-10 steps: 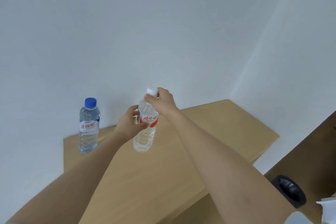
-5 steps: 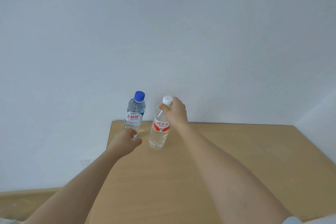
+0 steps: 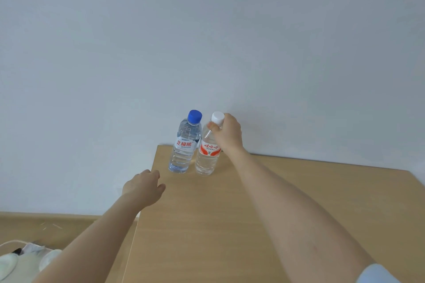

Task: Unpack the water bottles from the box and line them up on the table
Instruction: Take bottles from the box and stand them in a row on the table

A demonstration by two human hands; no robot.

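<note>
Two clear water bottles stand side by side at the far left corner of the wooden table (image 3: 264,213). The blue-capped bottle (image 3: 184,147) is on the left. The white-capped bottle with a red label (image 3: 208,156) stands right beside it, its base on the table. My right hand (image 3: 226,133) grips that bottle at its neck, just under the cap. My left hand (image 3: 145,188) hovers over the table's left edge, in front of the bottles, fingers apart and holding nothing. The box is not in view.
A plain white wall rises right behind the table. At the lower left, beyond the table's edge, lie a white cable and some pale objects (image 3: 27,257) on a lower surface. Wooden skirting (image 3: 46,216) runs along the wall's foot.
My right hand carried the white-capped bottle left and set it beside the blue-capped one. My left hand let go of it and drew back toward the table's left edge.
</note>
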